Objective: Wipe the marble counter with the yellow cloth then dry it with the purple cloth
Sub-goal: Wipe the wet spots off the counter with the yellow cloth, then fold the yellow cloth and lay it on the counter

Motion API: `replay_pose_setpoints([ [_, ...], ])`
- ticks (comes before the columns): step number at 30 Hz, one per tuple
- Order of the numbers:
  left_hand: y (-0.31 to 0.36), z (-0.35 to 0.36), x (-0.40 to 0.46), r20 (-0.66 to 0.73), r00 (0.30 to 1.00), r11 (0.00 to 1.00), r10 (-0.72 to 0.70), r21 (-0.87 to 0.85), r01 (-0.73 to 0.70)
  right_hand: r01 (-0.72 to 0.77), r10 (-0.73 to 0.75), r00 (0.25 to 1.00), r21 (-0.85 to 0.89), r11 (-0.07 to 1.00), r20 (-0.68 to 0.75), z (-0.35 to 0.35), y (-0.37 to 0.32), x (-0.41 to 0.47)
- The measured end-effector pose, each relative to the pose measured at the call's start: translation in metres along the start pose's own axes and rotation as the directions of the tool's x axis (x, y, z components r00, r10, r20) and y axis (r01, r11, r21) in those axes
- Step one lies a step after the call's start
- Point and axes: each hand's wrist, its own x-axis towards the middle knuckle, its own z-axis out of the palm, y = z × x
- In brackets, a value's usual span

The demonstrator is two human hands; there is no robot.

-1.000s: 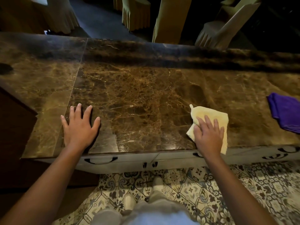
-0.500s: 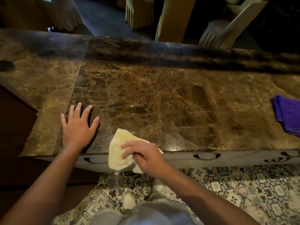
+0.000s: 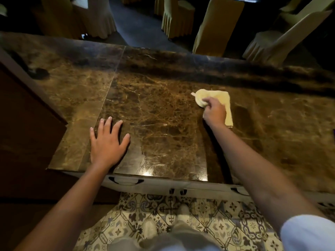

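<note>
The brown marble counter [image 3: 163, 124] fills the middle of the head view. My right hand [image 3: 214, 111] presses the yellow cloth [image 3: 223, 100] flat on the counter, a little right of centre and toward the far side, fingers bunched on its left corner. My left hand [image 3: 107, 144] lies flat on the marble near the front edge, fingers spread, holding nothing. Only a thin purple sliver [image 3: 334, 133] shows at the right frame edge, too small to tell whether it is the purple cloth.
White drawer fronts with dark handles [image 3: 126, 181] run under the counter's front edge. A dark wooden panel [image 3: 27, 133] borders the counter on the left. Covered chairs [image 3: 215, 24] stand beyond the far edge. Patterned floor tiles [image 3: 199, 214] lie below.
My right hand has swept the yellow cloth from the front edge near my left hand out to the right and farther back. The view shifted left, pushing the purple cloth nearly out of frame.
</note>
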Motion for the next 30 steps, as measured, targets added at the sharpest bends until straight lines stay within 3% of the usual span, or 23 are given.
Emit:
replay_pose_setpoints([
  [2,-0.001,0.000,0.000,0.009,1.000,1.000,0.009,0.003,-0.009,0.124,-0.130,0.982,0.049,0.991,0.137,0.020,-0.022,-0.020],
  [6,-0.008,0.000,0.001,0.068,0.997,0.999,0.049,-0.004,-0.049,0.307,-0.355,0.873,0.188,0.933,0.335,0.038,-0.050,-0.094],
  [12,-0.013,-0.003,0.000,0.107,0.990,0.996,0.092,-0.005,-0.092,0.316,-0.442,0.721,0.313,0.895,0.534,-0.001,-0.027,-0.200],
  [15,-0.006,-0.007,-0.006,0.067,0.993,0.996,0.094,-0.012,-0.093,0.210,-0.413,0.635,0.369,0.906,0.653,-0.032,-0.017,-0.231],
  [17,0.003,-0.016,-0.015,0.021,0.987,0.987,0.157,-0.040,-0.156,0.051,-0.341,0.654,0.410,0.911,0.675,-0.056,-0.017,-0.239],
  [19,0.019,-0.027,-0.030,0.010,0.953,0.947,0.302,-0.119,-0.298,-0.096,-0.258,0.725,0.465,0.880,0.639,-0.082,-0.020,-0.241],
  [21,0.043,-0.040,-0.052,0.058,0.882,0.853,0.468,-0.292,-0.434,-0.214,-0.172,0.796,0.537,0.816,0.580,-0.105,-0.022,-0.243],
  [24,0.085,-0.057,-0.090,0.090,0.788,0.663,0.609,-0.604,-0.442,-0.365,-0.072,0.835,0.648,0.669,0.545,-0.128,-0.016,-0.247],
  [26,0.112,-0.064,-0.113,0.100,0.800,0.541,0.591,-0.785,-0.302,-0.418,-0.044,0.839,0.694,0.586,0.542,-0.138,-0.007,-0.251],
  [28,0.135,-0.070,-0.130,0.124,0.867,0.456,0.483,-0.881,-0.128,-0.448,-0.012,0.850,0.734,0.510,0.527,-0.145,0.003,-0.256],
  [30,0.153,-0.071,-0.143,-0.007,0.944,0.491,0.330,-0.853,-0.177,-0.446,0.045,0.875,0.764,0.466,0.483,-0.154,0.013,-0.262],
])
